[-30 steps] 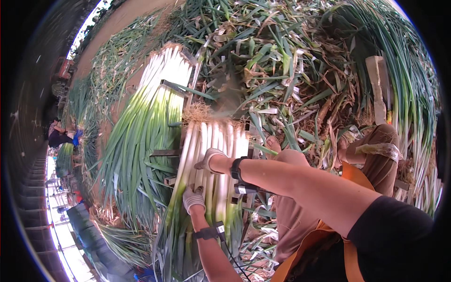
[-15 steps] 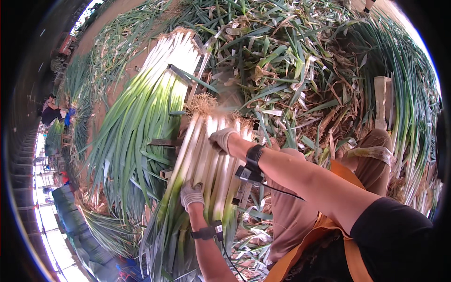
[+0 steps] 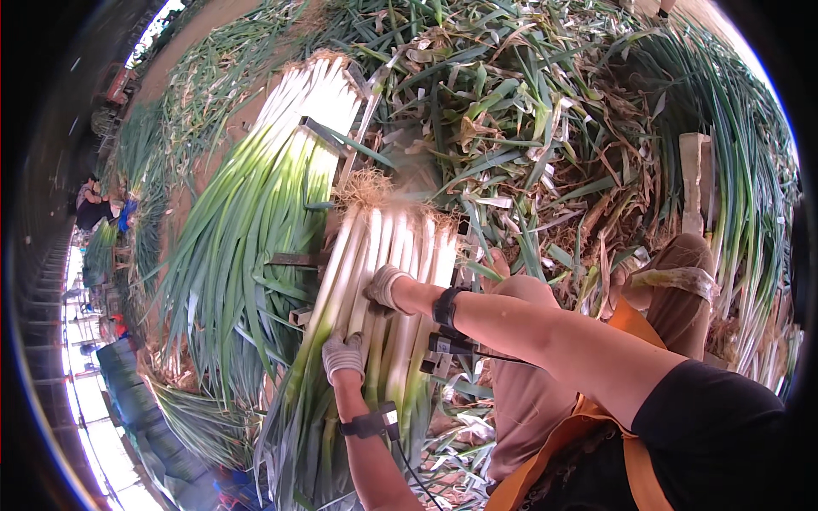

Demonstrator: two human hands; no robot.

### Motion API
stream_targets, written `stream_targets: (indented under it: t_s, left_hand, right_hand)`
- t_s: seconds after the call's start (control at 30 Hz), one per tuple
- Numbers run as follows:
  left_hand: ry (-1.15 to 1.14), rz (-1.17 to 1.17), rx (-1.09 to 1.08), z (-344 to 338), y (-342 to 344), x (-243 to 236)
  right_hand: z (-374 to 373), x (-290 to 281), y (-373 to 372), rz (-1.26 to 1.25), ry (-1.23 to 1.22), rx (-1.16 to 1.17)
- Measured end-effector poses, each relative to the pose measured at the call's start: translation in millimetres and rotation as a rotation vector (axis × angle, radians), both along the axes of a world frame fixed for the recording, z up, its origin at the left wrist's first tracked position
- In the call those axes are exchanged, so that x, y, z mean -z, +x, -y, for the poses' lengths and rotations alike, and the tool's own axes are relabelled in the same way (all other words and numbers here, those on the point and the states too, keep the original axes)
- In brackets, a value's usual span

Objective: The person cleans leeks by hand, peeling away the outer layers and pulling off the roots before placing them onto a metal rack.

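A bundle of long green onions [image 3: 396,251] lies before me, roots [image 3: 366,187] at the far end and green leaves toward me. Dry roots and soil still cling to several stalks. My left hand [image 3: 343,356], in a pale knit glove, is closed around stalks on the left part of the bundle, where white turns to green. Gloved too, my right hand [image 3: 388,289] sits a little farther up, its darkened fingers curled down onto the white stalks. Both fingertips are partly hidden among the stalks. Each wrist wears a black strap with a small device.
Another bundle of cleaned green onions [image 3: 298,128] rests on a metal-edged rack [image 3: 324,134] to the far left. A large heap of stripped leaves [image 3: 511,111] spreads ahead. More unpeeled onions [image 3: 733,170] lean by a wooden post [image 3: 692,183] at right. Another person [image 3: 92,204] sits far left.
My right hand has slid down the white stalks toward me and come close to my left hand. The left hand has shifted slightly left. The bundle stays in place.
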State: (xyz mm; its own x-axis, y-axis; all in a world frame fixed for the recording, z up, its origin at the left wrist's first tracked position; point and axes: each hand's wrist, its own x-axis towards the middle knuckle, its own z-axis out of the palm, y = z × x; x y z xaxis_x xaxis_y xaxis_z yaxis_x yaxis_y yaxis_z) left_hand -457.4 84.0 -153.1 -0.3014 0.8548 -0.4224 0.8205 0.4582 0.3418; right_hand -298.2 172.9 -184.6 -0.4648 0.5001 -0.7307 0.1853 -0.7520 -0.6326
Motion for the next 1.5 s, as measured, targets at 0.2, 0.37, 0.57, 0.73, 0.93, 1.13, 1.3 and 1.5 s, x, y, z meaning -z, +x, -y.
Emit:
stream_targets:
  t_s: [0.2,0.37,0.57,0.73,0.93,1.13,1.3,1.5]
  left_hand:
    - [-0.007,-0.023,0.003,0,4,-2]
    - [0.135,-0.068,0.044,5,10,0]
    - [0.081,-0.04,-0.003,2,14,-2]
    - [0.129,-0.127,0.071,11,2,11]
    - [0.186,-0.088,0.059,-1,28,3]
    - [0.129,-0.385,0.159,1,42,-13]
    - [0.042,-0.394,0.127,25,18,-49]
    - [0.162,-0.344,0.271,140,51,-82]
  right_hand:
    - [0,-7,7,0.097,-0.005,0.016]
    - [-20,-25,51,-0.178,-0.194,0.573]
    - [-79,-24,132,-0.319,-0.081,0.665]
    - [-99,-87,177,-0.964,-0.224,1.135]
    - [-79,-80,359,-0.068,0.721,0.59]
    - [91,45,455,1.315,0.551,-0.584]
    - [215,91,388,1.184,0.402,-0.664]
    - [270,129,394,1.083,0.486,-0.876]
